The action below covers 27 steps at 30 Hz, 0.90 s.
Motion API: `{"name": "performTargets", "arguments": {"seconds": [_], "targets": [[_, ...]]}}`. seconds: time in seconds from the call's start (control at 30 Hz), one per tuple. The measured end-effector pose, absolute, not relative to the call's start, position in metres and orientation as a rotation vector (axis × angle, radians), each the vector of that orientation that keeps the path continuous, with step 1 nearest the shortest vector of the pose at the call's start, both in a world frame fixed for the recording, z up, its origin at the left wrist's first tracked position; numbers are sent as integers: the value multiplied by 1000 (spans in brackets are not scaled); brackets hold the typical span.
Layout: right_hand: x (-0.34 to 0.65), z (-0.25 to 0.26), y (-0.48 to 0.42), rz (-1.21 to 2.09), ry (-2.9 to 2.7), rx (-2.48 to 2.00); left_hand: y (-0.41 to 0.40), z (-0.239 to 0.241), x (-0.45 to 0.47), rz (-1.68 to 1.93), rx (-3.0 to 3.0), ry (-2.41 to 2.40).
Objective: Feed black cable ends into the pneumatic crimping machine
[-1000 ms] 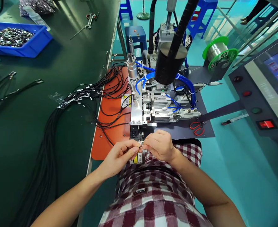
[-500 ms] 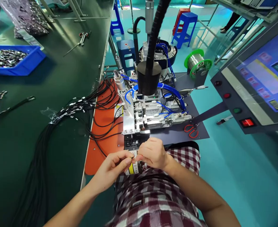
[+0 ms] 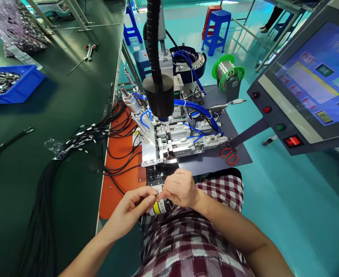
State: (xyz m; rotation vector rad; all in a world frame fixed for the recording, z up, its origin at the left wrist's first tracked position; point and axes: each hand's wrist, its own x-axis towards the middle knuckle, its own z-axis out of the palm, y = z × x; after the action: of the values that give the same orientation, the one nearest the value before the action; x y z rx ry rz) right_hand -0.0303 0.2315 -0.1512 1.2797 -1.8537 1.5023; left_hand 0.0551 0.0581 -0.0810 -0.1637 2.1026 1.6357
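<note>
Spanning the left, a dark green bench point(image 3: 57, 115) borders teal floor point(image 3: 273, 200).

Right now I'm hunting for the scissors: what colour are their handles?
Red; the scissors lie on the dark mat, seen in the head view.

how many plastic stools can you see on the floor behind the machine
3: a blue stool at top centre, a red stool just behind it, and another blue stool left of the black hose. More may be hidden.
</note>
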Motion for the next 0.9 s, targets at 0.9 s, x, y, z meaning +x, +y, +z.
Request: {"name": "performTargets", "arguments": {"seconds": [0.9], "targets": [[-5, -146, 237, 2656, -2243, 656, 71, -80, 49, 1506, -74, 2555]]}}
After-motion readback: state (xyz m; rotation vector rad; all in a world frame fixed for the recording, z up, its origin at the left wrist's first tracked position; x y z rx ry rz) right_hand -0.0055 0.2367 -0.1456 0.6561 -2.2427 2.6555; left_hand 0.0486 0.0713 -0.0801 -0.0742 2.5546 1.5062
